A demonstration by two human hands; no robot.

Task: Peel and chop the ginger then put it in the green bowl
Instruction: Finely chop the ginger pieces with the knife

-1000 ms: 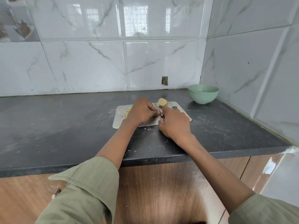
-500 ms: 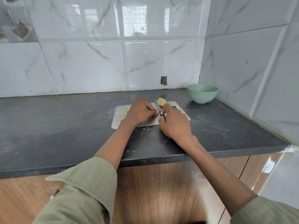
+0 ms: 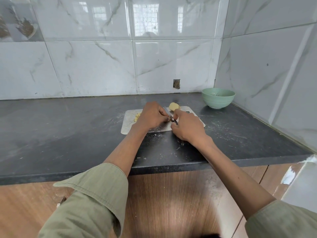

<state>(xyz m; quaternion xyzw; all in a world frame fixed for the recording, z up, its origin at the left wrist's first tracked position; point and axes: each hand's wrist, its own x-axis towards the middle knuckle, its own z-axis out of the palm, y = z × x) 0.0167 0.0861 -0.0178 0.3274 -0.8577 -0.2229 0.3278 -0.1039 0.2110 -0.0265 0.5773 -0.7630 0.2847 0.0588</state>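
- The right hand is curling its fingers around the dark handle of a small knife, index finger lying along the top; the blade is angling up and away toward the left hand
- The left hand is resting knuckles-up on the cutting board, fingers bent down onto something at the blade's edge – what they are pinching is hidden beneath them, so I cannot tell the piece itself
- A peeled, pale yellow chunk of ginger is sitting on the board's far edge, just beyond the right hand's index finger and beside the blade tip
- Small yellow chopped pieces are lying on the board just outside the left hand, partly hidden by it
- The green bowl is standing on the dark surface beyond and to the outside of the right hand, well apart from it, near the tiled corner – whether anything is lying inside is unclear
- Olive sleeves are covering both arms to the forearm, near the surface's front edge
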